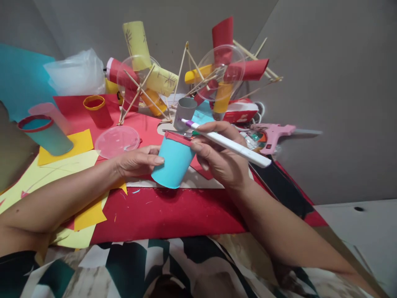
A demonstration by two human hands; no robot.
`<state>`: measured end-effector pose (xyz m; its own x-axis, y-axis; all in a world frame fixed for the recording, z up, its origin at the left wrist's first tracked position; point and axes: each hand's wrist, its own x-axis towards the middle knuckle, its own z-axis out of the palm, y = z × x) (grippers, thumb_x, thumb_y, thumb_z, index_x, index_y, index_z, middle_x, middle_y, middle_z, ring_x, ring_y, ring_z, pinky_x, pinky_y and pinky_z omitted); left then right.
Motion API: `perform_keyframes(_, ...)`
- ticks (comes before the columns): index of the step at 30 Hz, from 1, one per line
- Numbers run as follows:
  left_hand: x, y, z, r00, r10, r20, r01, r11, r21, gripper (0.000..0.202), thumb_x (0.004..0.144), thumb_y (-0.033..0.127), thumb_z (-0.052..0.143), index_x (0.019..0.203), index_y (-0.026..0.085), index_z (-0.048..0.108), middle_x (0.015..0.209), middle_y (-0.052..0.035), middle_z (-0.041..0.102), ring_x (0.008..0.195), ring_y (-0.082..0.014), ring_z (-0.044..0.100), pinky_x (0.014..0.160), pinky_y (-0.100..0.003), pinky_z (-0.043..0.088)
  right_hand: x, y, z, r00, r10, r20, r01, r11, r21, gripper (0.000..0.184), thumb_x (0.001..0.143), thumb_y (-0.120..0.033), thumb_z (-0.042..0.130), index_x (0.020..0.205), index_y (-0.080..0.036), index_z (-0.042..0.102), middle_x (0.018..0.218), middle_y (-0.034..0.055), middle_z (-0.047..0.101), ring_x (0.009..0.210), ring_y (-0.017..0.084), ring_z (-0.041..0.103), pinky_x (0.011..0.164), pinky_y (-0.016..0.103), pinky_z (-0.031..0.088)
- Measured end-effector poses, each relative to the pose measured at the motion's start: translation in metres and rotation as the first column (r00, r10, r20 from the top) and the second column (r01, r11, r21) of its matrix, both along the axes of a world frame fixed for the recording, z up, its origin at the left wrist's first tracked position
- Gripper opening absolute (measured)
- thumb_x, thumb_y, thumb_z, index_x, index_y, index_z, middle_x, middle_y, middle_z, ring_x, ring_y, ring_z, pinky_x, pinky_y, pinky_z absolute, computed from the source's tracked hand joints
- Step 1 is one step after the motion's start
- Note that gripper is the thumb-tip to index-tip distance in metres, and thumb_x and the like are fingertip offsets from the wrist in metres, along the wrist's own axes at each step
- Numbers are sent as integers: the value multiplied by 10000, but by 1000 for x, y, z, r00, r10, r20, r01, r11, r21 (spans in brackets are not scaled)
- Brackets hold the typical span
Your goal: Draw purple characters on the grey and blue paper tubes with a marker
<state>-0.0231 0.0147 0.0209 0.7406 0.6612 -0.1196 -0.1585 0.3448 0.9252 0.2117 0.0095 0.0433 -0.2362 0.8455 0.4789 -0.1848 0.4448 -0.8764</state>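
- While the left hand (138, 161) grips the blue cup (173, 161), thumb on its near side, the right hand (225, 159) holds a white pen (234, 147) between thumb and fingers.
- The cup is tilted, red rim up, and held over the surface (173, 215) near the middle of its front edge; the right thumb looks to be at that rim.
- As the pen's purple tip points past the cup, handling both well probably means a light left grip that will not dent the wall, and a tip clear of the paper.
- Blades (178, 133), perhaps scissors, show just behind the rim; a careless swing could catch them.
- Toward the back edge, a grey cup (185, 112) and two paper-tube wheels on stick frames crowd the reach.
- By the right edge lies a pink glue gun (274, 134).
- Toward the left edge are yellow sheets, a teal cup (52, 140) and a pink lid (118, 141).
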Motion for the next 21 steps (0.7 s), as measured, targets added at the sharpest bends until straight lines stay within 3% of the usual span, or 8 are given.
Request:
perform_keyframes(8,4,-5,1,972,203,-117,-190,976,110,836,661,440,1029,1393,192,709,1311,-178,789,1058,-306,772,854,-391,615,-2,2,-7,992,-114,49,109,991,83,398,871,-555,900,1108,-313,692,933,-19,845,455,72,584,364,214,487)
perform_keyframes(13,12,-14,3,922,320,-219,-256,927,276,949,707,488,1001,1519,216,593,1464,-170,710,1234,-338,708,951,-424,601,-6,-5,-8,994,-85,67,83,996,40,370,851,-453,938,1089,-308,696,891,-37,816,436,62,533,378,228,486)
perform_keyframes(16,13,-15,-2,885,396,-244,-269,864,425,926,725,547,973,1491,211,578,1497,-155,676,1259,-335,677,1009,-445,575,-7,-6,-9,992,-92,90,88,995,48,365,849,-443,937,1086,-304,698,895,-30,794,529,93,603,494,267,578)
perform_keyframes(21,15,-17,-4,848,452,-278,-260,811,525,852,747,596,940,1416,225,566,1369,-131,705,1140,-320,703,919,-422,601,-8,-5,-11,985,-99,143,81,989,128,306,917,-474,859,1094,-291,688,883,-22,733,753,156,724,722,344,669)
